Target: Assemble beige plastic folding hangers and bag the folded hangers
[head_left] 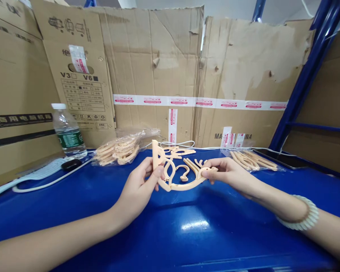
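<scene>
Two hands on one piece: left hand (140, 181) and right hand (228, 174) both pinched onto a beige plastic hanger part (178, 174), held just above the blue desk (187, 230), middle of scene. Left fingers (157, 173) closed on the upright flat end; right fingers (209, 173) closed on the far-right tip of the curved arm. Part thin, with open cut-outs and a small hook in the middle.

Risk, as judged: thin curved arm likely to flex or snap if the two hands pulled apart or twisted against each other. Grip only at fingertips, so a slip could drop the part onto the desk. White cable (177, 144) lying just beyond, near enough to snag the hook.

Pose: both forearms reaching in from the near edge, angled toward each other, wrists low over the desk. Pale bracelet (299, 217) on right wrist.

Around: bagged hanger parts (120, 149) far left of hands, loose hanger parts (251, 159) far right, water bottle (68, 132) at left, phone (282, 158) far right, cardboard boxes (158, 68) behind.
</scene>
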Action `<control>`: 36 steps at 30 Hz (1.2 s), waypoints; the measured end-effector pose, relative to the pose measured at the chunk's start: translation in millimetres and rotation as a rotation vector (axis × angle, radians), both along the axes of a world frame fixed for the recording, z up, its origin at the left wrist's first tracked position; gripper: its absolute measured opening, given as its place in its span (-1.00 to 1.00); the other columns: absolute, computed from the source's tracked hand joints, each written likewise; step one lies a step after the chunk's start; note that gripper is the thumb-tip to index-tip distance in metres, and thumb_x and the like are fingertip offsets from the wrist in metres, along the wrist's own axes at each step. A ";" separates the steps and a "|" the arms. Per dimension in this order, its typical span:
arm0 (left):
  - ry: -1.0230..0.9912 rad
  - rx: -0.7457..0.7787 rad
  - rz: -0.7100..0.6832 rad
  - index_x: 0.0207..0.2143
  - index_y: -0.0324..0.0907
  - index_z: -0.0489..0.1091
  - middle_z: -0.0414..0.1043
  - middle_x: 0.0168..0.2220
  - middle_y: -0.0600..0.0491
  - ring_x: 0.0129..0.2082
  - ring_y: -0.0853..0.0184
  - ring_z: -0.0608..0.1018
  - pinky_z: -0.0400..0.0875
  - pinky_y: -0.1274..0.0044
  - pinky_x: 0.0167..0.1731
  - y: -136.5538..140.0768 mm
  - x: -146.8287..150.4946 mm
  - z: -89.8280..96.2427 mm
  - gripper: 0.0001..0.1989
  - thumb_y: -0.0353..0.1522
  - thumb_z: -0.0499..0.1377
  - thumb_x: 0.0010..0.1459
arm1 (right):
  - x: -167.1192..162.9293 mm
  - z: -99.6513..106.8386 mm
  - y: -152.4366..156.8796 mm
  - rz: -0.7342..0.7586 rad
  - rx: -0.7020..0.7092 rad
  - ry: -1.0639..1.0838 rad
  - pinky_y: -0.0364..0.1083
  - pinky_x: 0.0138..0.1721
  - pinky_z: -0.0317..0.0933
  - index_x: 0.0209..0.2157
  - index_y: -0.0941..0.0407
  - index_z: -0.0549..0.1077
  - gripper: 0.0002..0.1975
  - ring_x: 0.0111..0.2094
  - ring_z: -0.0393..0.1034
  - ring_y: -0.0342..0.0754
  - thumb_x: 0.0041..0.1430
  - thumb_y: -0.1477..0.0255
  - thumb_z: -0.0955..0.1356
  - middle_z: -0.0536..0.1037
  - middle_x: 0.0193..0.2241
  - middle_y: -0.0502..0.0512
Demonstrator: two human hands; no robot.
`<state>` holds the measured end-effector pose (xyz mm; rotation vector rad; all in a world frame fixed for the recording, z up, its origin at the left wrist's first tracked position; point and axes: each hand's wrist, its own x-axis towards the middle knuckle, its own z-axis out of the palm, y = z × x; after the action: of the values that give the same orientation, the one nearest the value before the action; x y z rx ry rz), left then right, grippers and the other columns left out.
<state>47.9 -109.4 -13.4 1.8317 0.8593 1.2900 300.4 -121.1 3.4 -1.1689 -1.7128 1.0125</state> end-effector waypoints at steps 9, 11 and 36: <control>0.097 -0.043 -0.033 -0.42 -0.20 0.31 0.34 -0.45 0.10 -0.41 0.37 0.41 0.33 0.55 -0.33 9.1 -3.8 -0.9 -0.66 -0.12 0.05 0.25 | -0.7 -11.1 5.2 0.019 -0.054 0.361 -0.23 -0.52 0.19 -0.44 0.16 0.37 -0.67 -0.57 0.29 -0.26 -0.11 0.32 0.54 0.44 -0.57 -0.08; 0.118 -0.131 -0.186 -0.30 -0.21 0.36 0.43 -0.28 0.03 -0.24 0.30 0.46 0.34 0.49 -0.18 5.0 -2.5 -0.9 -0.67 -0.10 0.06 0.24 | -6.8 -14.5 1.6 0.055 -0.071 0.379 -0.20 -0.44 0.30 -0.46 0.15 0.34 -0.65 -0.50 0.41 -0.20 -0.13 0.36 0.55 0.49 -0.53 -0.04; 0.675 0.205 -0.434 -0.30 -0.25 0.39 0.24 -0.58 0.19 -0.59 0.49 0.31 0.13 0.64 -0.53 0.9 6.7 -4.1 -0.73 -0.34 -0.04 0.33 | -18.7 -25.4 -23.2 0.221 0.985 -0.495 -0.16 -0.36 0.31 -0.24 0.12 0.53 -0.76 -0.36 0.43 -0.15 0.33 0.50 0.22 0.53 -0.35 0.12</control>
<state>54.6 -108.5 -17.5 2.5016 0.6095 0.4941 281.7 -144.3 -22.0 -0.5833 -2.3355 -0.1125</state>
